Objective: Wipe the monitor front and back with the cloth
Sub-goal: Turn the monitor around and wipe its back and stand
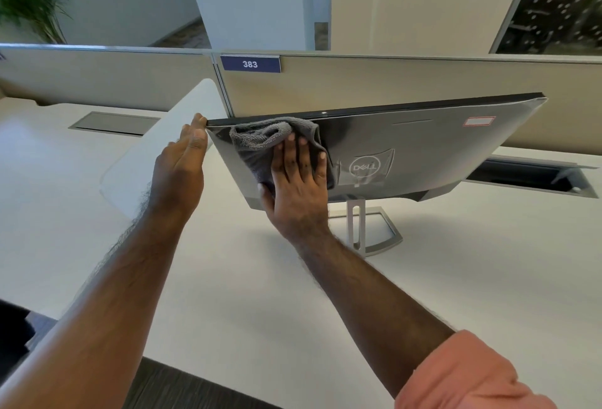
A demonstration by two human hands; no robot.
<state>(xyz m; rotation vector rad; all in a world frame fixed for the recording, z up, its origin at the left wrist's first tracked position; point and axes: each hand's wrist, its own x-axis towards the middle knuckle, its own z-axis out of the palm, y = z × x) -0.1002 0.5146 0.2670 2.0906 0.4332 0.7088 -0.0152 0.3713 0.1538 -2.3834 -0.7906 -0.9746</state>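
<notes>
- While the right hand (298, 193) presses the cloth (260, 145) flat on the monitor's (423, 151) back, its fingers (294, 156) lie straight and slightly spread over the grey fabric, with the thumb low at the cloth's lower edge; nothing is pinched.
- The left hand (179, 171) steadies the monitor at its upper left corner: fingers straight and together, tips touching the top edge, palm alongside the side edge, not curled round anything.
- The cloth is bunched near the top edge and spread under the palm, covering the left part of the back panel, just beside the round logo (365, 167).
- The monitor stands on its stand (361, 229) on the white surface (228, 278), back turned toward the camera and tilted, screen side facing the partition (358, 83).
- As a judgement, the back is being wiped and is only partly covered: the cloth sits on the left part, while the centre, the right part with its red-edged label (479, 121) and the lower strip look still to be done.
- Whether the front is already wiped cannot be told, since the screen is hidden from view.
- Beyond the partition stand a white planter (257, 8) and a numbered sign (250, 64).
</notes>
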